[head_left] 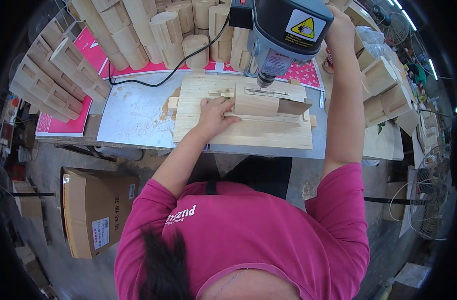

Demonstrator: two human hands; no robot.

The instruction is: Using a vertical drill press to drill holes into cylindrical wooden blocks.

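Note:
My left hand (218, 118) presses its fingers and thumb round the left end of a pale wooden block (257, 106). The block lies in a wooden jig (293, 120) on a flat wooden board (198, 132). A dark, flat piece (294, 107) sticks out at the block's right end. Above the jig stands a drill press (291, 25), its chuck (265, 80) just over a slotted strip (266, 92) behind the block. My right hand (340, 27) is raised to the right side of the drill's head, which hides most of its fingers and whatever they touch.
Stacks of hollowed wooden blocks (128, 42) crowd the back and left of the workbench (138, 112). More blocks (386, 90) stand at the right. A black cable (153, 82) loops across the bench. A cardboard box (96, 210) is on the floor at left, a fan (428, 200) at right.

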